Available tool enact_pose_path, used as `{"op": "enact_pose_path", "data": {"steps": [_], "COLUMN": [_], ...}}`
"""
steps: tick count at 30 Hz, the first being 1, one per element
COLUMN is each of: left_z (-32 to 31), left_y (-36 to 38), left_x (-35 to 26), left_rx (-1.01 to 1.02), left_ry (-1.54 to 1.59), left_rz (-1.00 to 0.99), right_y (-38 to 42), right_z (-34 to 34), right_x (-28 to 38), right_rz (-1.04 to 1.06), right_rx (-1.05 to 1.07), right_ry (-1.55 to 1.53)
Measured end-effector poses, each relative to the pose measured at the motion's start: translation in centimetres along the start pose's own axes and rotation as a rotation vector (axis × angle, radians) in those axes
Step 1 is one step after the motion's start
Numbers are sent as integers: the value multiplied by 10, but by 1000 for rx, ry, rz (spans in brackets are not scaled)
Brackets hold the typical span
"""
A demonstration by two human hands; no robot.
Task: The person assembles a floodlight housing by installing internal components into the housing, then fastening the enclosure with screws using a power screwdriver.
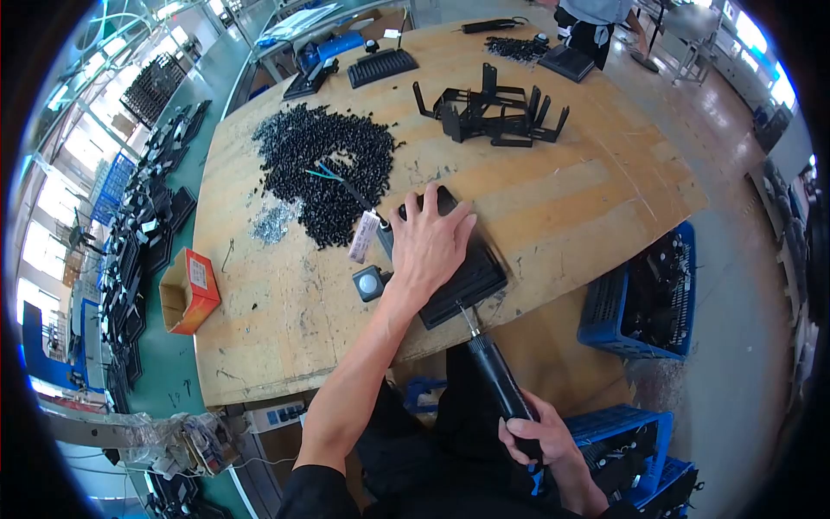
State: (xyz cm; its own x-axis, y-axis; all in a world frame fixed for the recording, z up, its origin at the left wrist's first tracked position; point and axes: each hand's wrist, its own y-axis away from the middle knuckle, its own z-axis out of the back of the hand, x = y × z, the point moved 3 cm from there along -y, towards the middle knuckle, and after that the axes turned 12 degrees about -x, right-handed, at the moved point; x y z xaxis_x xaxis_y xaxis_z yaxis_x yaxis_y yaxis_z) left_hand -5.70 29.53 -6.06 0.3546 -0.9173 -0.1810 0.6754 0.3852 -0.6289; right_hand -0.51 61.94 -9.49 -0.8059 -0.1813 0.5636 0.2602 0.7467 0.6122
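Note:
My left hand point(427, 240) lies with spread fingers on a black rectangular housing point(474, 275) near the table's front edge, pressing on its upper side. My right hand point(539, 427) is wrapped round a black electric screwdriver point(500, 372). The screwdriver's bit meets the near end of the housing; whether a screw sits under the tip is too small to tell. A cable with a white label point(364, 237) comes out beside my left fingers. Left of the housing is a small black sensor with a white dome point(369, 283).
A big pile of small black parts point(337, 156) spreads over the table point(588, 186), beside clear screws or bits point(275, 222). Black brackets point(493, 112) stand farther back. An open red box point(191, 292) is at left; blue crates point(605, 324) stand right. Another person point(596, 22) is behind.

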Motion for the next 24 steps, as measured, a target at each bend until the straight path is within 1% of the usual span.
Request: {"op": "enact_pose_path", "data": {"steps": [1,3,4,6,7,9,10,11,13,14,15,16,17,18,19,21,22,23,24], "left_z": [2,2,3,4,3,5,9,11,23,31,40,53,61,63,65,58,57,57,70], "left_y": [-1,1,3,2,2,1,1,3,17,35,52,58,66,72,78,95,102,110,110], "left_x": [0,1,1,2,3,0,-3,-9,-27,-40,-55,-67,-74,-77,-78,-71,-70,-67,-66], "left_rx": [-6,29,26,48,35,17,22,5,84,137,190,232,232,264,293,250,195,142,106], "left_ry": [-4,11,9,38,35,12,-31,-22,138,131,117,148,131,21,-92,-109,-86,-61,-131], "left_rz": [-8,-14,-17,-5,-15,-36,-67,-76,-46,-90,-128,-126,-158,-223,-282,-262,-322,-383,-476], "right_y": [-4,-8,-11,-14,-11,-3,7,19,35,38,37,34,31,26,20,9,4,1,-1], "right_z": [6,9,16,25,25,24,27,28,37,51,58,65,67,66,61,58,55,52,53], "right_x": [-7,-18,-24,-27,-25,-21,-19,-16,-14,-18,-20,-18,-17,-15,-12,-7,-5,-3,-2], "right_rz": [9,-65,-62,-161,-149,-188,-155,-135,62,114,108,183,256,303,295,400,432,428,444], "right_rx": [6,235,238,366,377,418,358,358,192,93,100,29,-33,-110,-77,-117,-160,-141,-206], "right_ry": [-2,-334,-334,-551,-546,-606,-544,-534,-319,-260,-261,-252,-239,-200,-182,-225,-171,-162,-131]}}
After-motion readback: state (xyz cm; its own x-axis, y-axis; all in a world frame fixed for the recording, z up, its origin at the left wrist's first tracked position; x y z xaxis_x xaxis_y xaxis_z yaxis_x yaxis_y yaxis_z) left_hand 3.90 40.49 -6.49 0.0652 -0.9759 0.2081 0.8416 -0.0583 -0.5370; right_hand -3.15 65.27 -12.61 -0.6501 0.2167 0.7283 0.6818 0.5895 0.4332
